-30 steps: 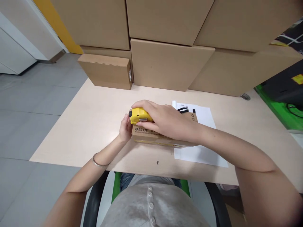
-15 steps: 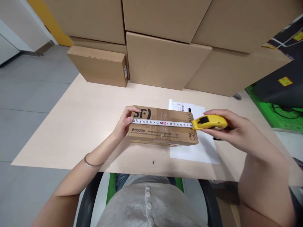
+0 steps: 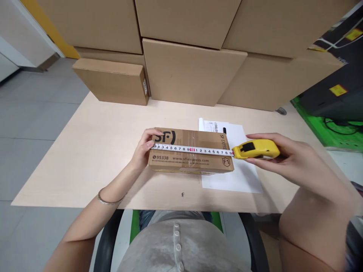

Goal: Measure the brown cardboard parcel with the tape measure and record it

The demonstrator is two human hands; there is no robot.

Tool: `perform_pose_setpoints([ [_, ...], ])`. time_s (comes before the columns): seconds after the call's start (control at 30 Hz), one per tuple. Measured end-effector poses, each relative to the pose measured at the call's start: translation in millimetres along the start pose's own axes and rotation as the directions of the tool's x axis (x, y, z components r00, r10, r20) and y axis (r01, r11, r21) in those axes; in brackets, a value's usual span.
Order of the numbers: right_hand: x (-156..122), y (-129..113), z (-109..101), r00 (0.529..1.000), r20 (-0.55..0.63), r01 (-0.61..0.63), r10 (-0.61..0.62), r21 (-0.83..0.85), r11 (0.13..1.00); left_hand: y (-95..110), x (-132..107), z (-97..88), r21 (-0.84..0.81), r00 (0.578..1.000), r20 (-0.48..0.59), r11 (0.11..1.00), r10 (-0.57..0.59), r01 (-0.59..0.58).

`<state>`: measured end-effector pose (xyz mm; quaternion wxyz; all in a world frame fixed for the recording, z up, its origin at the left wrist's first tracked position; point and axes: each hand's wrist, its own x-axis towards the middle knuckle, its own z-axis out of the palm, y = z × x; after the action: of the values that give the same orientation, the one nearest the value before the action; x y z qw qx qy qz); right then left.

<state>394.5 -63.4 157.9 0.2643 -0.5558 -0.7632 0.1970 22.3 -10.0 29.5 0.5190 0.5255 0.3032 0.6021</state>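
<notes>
A small brown cardboard box with black "SF" print and clear packing tape lies on the table. Across its top runs the white blade of a tape measure, pulled out from left to right. My left hand is closed at the box's left end, thumb pressing the blade's tip there and fingers over the far edge. My right hand grips the yellow tape measure, whose case sits just past the box's right end. The palm side of my right hand is hidden.
White papers lie partly under the box, with a black pen on them. A flat carton and large stacked cartons line the table's back. A dark machine stands on green at the right.
My right hand has drawn the tape measure case slightly right, off the box's right edge, baring a little more blade. My left hand keeps its place on the box as the view shifts slightly.
</notes>
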Motion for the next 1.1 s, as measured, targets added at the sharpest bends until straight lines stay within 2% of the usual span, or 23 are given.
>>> perform_pose_setpoints([
  [0.1,7.2,-19.4,6.5,0.996,0.055,0.068,-0.066,-0.023,0.997,-2.3,-0.3,-2.4,0.034,1.0,0.002,0.999,0.022,-0.022],
  [0.23,23.3,-50.3,38.8,0.972,0.15,0.196,-0.18,-0.093,0.976,-3.2,-0.8,-6.3,0.102,0.998,0.016,0.993,0.062,-0.063],
  [0.3,30.9,-67.6,57.6,0.94,0.184,0.319,-0.287,-0.18,0.931,-3.3,-0.9,-9.1,0.139,0.996,0.037,0.987,0.081,-0.086],
  [0.4,38.9,-90.9,80.2,0.861,0.243,0.503,-0.446,-0.288,0.815,-6.1,-1.1,-15.3,0.198,0.988,0.078,0.969,0.134,-0.147],
  [0.47,41.8,-100.3,88.9,0.828,0.268,0.56,-0.493,-0.331,0.76,-9.9,-1.6,-20.8,0.241,0.98,0.112,0.953,0.162,-0.185],
  [0.53,42.2,-102.3,91.1,0.825,0.25,0.565,-0.507,-0.317,0.762,-13.5,-2.0,-27.2,0.277,0.97,0.157,0.935,0.186,-0.224],
  [0.6,39.8,-96.5,86.9,0.855,0.18,0.518,-0.486,-0.253,0.817,-14.1,-1.7,-33.8,0.289,0.955,0.211,0.92,0.21,-0.266],
  [0.67,34.2,-83.6,78.2,0.911,0.07,0.411,-0.405,-0.175,0.894,-9.5,-0.3,-40.2,0.284,0.939,0.278,0.917,0.2,-0.28],
  [0.73,26.4,-65.1,68.1,0.969,-0.049,0.235,-0.241,-0.113,0.965,0.4,2.2,-46.4,0.278,0.923,0.36,0.929,0.134,-0.243],
  [0.77,22.0,-54.6,63.6,0.983,-0.119,0.13,-0.139,-0.077,0.989,6.6,3.5,-49.4,0.28,0.911,0.402,0.935,0.09,-0.217],
  [0.83,13.3,-33.5,56.9,0.967,-0.243,-0.069,0.077,0.043,0.997,19.1,5.7,-54.9,0.298,0.877,0.479,0.935,0.029,-0.194],
  [0.87,9.2,-24.1,54.9,0.949,-0.265,-0.14,0.17,0.129,0.982,24.6,6.2,-57.2,0.311,0.86,0.509,0.928,0.02,-0.206],
  [0.9,5.6,-16.2,53.5,0.937,-0.251,-0.187,0.242,0.225,0.956,29.3,6.2,-58.9,0.322,0.845,0.535,0.918,0.024,-0.23],
  [0.97,1.1,-6.2,52.3,0.939,-0.138,-0.236,0.314,0.405,0.883,36.7,4.2,-59.4,0.334,0.824,0.565,0.898,0.051,-0.285],
  [1.03,2.8,-3.6,51.9,0.945,-0.039,-0.254,0.324,0.534,0.806,42.6,-0.7,-54.2,0.329,0.804,0.589,0.884,0.081,-0.33],
  [1.1,13.5,-4.9,51.9,0.944,-0.023,-0.248,0.33,0.613,0.751,49.3,-8.3,-42.0,0.347,0.797,0.597,0.865,0.094,-0.362],
])
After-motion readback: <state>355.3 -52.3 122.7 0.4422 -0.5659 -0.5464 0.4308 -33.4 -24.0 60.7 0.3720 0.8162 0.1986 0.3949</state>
